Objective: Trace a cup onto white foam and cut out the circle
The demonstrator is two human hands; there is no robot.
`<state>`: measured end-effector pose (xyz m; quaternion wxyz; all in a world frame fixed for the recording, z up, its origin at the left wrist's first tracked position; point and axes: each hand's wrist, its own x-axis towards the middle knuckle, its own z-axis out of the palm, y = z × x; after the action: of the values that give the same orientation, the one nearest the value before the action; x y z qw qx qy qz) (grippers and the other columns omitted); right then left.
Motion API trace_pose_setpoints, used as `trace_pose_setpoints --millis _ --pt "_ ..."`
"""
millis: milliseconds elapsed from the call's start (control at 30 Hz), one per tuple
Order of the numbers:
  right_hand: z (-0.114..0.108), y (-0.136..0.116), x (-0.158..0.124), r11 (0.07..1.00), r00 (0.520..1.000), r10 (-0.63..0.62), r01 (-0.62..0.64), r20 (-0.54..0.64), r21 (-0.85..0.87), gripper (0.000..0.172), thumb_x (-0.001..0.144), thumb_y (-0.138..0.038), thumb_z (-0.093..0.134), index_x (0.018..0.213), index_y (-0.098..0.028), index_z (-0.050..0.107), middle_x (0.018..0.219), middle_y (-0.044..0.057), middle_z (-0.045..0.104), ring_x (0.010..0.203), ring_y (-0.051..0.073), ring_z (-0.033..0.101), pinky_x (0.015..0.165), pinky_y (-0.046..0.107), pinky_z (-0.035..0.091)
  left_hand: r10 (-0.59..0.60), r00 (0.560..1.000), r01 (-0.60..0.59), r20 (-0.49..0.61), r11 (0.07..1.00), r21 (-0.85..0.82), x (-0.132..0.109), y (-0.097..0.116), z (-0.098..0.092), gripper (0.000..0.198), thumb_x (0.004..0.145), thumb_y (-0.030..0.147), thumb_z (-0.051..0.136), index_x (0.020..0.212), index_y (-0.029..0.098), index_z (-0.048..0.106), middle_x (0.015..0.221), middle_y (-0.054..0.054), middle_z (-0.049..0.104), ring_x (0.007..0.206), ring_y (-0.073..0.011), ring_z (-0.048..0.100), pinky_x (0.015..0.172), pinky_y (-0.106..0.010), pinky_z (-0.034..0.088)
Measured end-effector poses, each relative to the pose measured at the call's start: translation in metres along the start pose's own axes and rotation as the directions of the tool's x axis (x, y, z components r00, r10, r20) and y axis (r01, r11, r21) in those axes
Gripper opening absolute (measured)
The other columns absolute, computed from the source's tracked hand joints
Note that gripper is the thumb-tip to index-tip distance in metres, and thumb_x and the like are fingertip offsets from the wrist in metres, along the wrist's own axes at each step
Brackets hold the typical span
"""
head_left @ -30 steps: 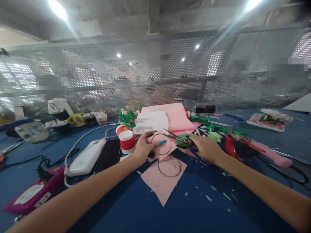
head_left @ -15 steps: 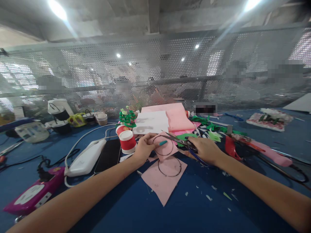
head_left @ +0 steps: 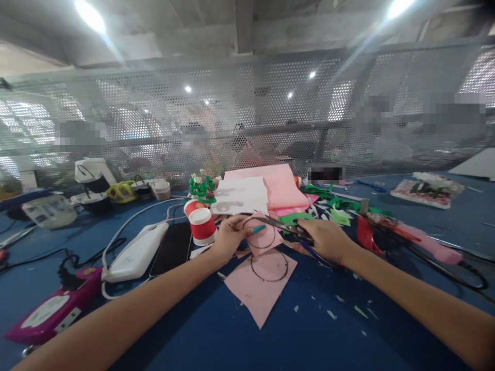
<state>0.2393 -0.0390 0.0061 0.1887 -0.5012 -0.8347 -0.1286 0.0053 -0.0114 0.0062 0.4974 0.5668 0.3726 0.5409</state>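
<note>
My left hand pinches a small pink paper piece with a circle drawn on it, held just above the table. My right hand grips a pair of scissors, whose blades meet the upper right edge of that piece. Below them a larger pink sheet with another drawn circle lies flat on the blue table.
A red and white cup, a black phone and a white power bank sit to the left. A magenta device lies near left. Pink and white sheets, green scraps and a red tool lie behind and right.
The scissors blades have closed somewhat along the pink piece's edge, and both hands have shifted slightly up and away from me.
</note>
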Motion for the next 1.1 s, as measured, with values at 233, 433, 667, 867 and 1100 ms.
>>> trace_pose_setpoints --millis 233,433,667,867,1100 --pt "0.000 -0.002 -0.001 1.000 1.000 -0.015 0.015 0.010 0.014 0.032 0.079 -0.052 0.043 0.077 -0.020 0.047 0.070 0.004 0.064 0.065 0.021 0.061 0.051 0.024 0.030 -0.011 1.000 0.011 -0.010 1.000 -0.019 -0.001 0.002 0.002 0.026 0.046 0.022 0.078 0.069 0.016 0.066 0.058 0.002 0.063 0.054 -0.0114 0.057 0.045 -0.018 0.046" --pt "0.001 -0.001 -0.001 0.999 0.999 -0.018 0.017 0.027 0.041 0.033 0.079 -0.052 0.042 0.078 -0.020 0.048 0.067 0.005 0.063 0.061 0.021 0.060 0.050 0.025 0.029 -0.007 1.000 0.007 -0.005 1.000 -0.022 0.000 0.002 0.002 0.026 0.045 0.023 0.079 0.068 0.016 0.066 0.057 0.003 0.062 0.058 -0.0123 0.059 0.050 -0.020 0.048" --pt "0.000 -0.001 0.001 0.975 0.998 -0.011 -0.004 0.067 0.221 0.034 0.078 -0.053 0.045 0.071 -0.020 0.049 0.061 0.002 0.058 0.058 0.018 0.056 0.050 0.025 0.033 0.002 1.000 -0.002 0.003 1.000 -0.022 0.002 0.000 0.000 0.029 0.047 0.020 0.078 0.074 0.016 0.067 0.063 0.001 0.065 0.061 -0.0131 0.060 0.054 -0.021 0.050" --pt "-0.006 0.006 0.003 0.759 0.966 -0.062 -0.119 0.252 0.640 0.045 0.074 -0.062 0.041 0.059 -0.020 0.044 0.048 -0.004 0.041 0.037 0.010 0.042 0.036 0.022 0.030 -0.040 0.998 0.045 0.044 0.992 -0.116 0.003 -0.001 -0.001 0.040 0.047 0.017 0.079 0.084 0.015 0.065 0.076 -0.001 0.067 0.067 -0.0122 0.061 0.063 -0.022 0.051" --pt "-0.010 0.006 0.000 0.673 0.952 -0.038 -0.199 0.303 0.712 0.053 0.070 -0.072 0.033 0.058 -0.021 0.039 0.041 -0.006 0.034 0.029 0.008 0.035 0.030 0.020 0.028 -0.089 0.993 0.104 0.072 0.963 -0.250 0.000 0.004 0.003 0.038 0.042 0.015 0.081 0.076 0.013 0.063 0.070 0.001 0.066 0.062 -0.0105 0.061 0.060 -0.020 0.051"
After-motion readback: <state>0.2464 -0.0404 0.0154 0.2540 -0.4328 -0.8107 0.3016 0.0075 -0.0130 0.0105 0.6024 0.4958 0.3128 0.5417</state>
